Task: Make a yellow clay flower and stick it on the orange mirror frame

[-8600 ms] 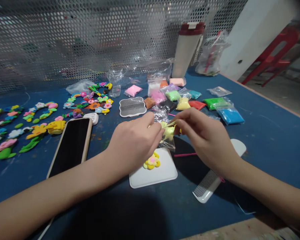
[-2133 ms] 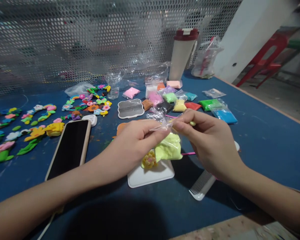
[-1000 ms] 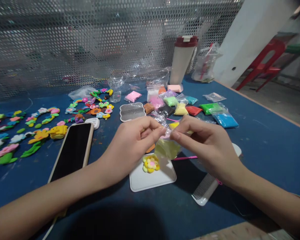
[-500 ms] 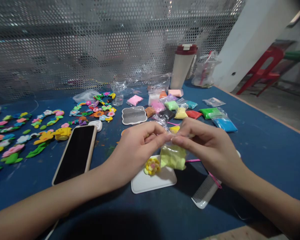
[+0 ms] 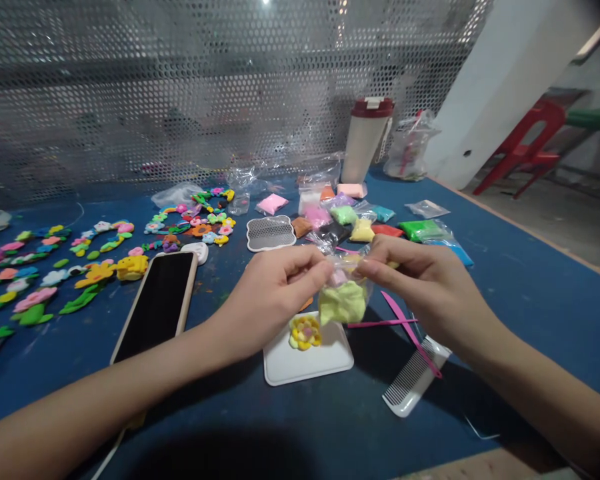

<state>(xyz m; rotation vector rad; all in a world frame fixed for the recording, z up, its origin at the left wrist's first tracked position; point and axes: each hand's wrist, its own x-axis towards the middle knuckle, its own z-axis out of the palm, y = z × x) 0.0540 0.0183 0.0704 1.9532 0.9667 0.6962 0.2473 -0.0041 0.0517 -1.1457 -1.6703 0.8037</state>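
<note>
Between my two hands hangs a clear plastic bag of light yellow-green modelling clay. My left hand pinches one top corner of the bag, and my right hand pinches the other. Beneath the bag lies a white board bearing a yellow clay flower with a pinkish centre. Pink modelling tools lie crossed below my right hand, partly over a white comb.
Several bags of coloured clay lie behind my hands, before a tumbler. A small mirror sits nearby. To the left are a phone and several clay-flower pieces. A perforated metal panel stands at the back.
My hands have moved apart a little, and the bag's top is stretched wider between them. More of the pink tools and the comb shows beside my right hand.
</note>
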